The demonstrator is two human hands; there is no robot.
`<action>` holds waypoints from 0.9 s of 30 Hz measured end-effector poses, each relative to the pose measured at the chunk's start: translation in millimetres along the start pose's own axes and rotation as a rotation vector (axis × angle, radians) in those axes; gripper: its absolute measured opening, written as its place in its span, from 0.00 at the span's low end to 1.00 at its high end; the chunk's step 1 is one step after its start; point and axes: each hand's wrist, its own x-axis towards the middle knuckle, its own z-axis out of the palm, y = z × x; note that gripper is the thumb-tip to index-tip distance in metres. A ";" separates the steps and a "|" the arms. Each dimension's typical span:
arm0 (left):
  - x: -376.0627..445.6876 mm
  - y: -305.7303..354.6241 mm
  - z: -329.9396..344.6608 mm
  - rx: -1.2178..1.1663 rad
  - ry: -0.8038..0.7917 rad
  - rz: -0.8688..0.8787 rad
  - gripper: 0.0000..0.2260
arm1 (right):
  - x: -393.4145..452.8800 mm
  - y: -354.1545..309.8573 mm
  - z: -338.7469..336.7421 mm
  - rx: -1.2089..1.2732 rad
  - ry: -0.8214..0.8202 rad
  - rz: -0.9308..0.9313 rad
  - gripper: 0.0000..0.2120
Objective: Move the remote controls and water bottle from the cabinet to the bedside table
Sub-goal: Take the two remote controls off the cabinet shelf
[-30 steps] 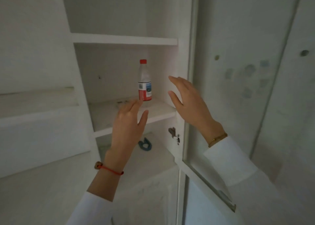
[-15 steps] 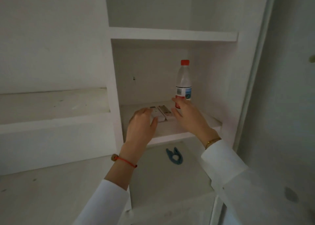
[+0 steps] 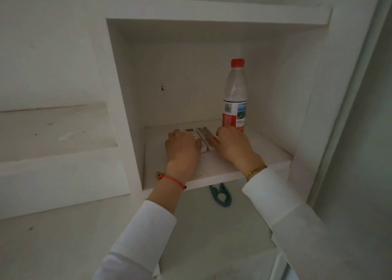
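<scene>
Two white remote controls lie side by side on the white cabinet shelf (image 3: 214, 172). My left hand (image 3: 183, 149) curls over the left remote (image 3: 192, 133). On the other side, my right hand (image 3: 232, 145) curls against the right remote (image 3: 205, 136), thumb on its edge. Both hands hide most of the remotes. A clear water bottle (image 3: 235, 97) with a red cap and red-and-blue label stands upright at the back right of the shelf, just behind my right hand.
The shelf sits in a white niche with another shelf (image 3: 212, 10) above it. A blue clip-like object (image 3: 220, 196) lies on the lower surface beneath the shelf. A cabinet door frame (image 3: 347, 110) runs down the right side.
Both hands have moved from the air in front of the cabinet onto the shelf and closed around the two remotes. The view has come closer to the niche.
</scene>
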 end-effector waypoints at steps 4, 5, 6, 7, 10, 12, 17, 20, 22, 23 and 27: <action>2.8 2.4 0.5 -0.048 -0.046 -0.018 0.22 | 5.5 -3.3 2.3 0.052 -0.098 0.050 0.19; 3.2 2.8 0.2 -0.068 -0.052 -0.024 0.22 | 6.3 -4.3 2.1 0.063 -0.105 0.058 0.19; 3.7 3.3 -0.2 -0.084 -0.058 -0.030 0.22 | 7.0 -5.7 2.1 0.073 -0.107 0.063 0.19; 4.2 3.5 -0.8 -0.101 -0.066 -0.039 0.22 | 7.7 -7.0 2.3 0.083 -0.111 0.066 0.19; 7.6 3.3 1.1 -0.181 -0.089 -0.092 0.23 | 11.5 -9.1 6.3 0.127 -0.128 0.095 0.18; 9.5 2.2 2.8 -0.247 -0.090 -0.122 0.23 | 13.6 -9.8 9.7 0.171 -0.127 0.115 0.18; 2.7 0.0 -4.7 -0.427 -0.031 -0.202 0.20 | 17.0 -9.8 15.7 0.446 -0.063 0.198 0.16; -5.3 2.0 -10.5 -0.514 -0.015 -0.228 0.17 | 15.9 -7.8 11.5 0.527 -0.101 0.223 0.14; -9.9 1.8 -10.8 -0.592 -0.004 -0.262 0.17 | 10.4 -5.1 5.6 0.580 -0.147 0.228 0.13; -11.9 1.4 -9.8 -0.655 -0.001 -0.269 0.16 | 6.6 -3.5 2.5 0.636 -0.156 0.232 0.13; -26.3 -1.4 -7.9 -0.868 -0.018 -0.243 0.10 | -11.4 0.5 -7.9 0.903 -0.132 0.247 0.06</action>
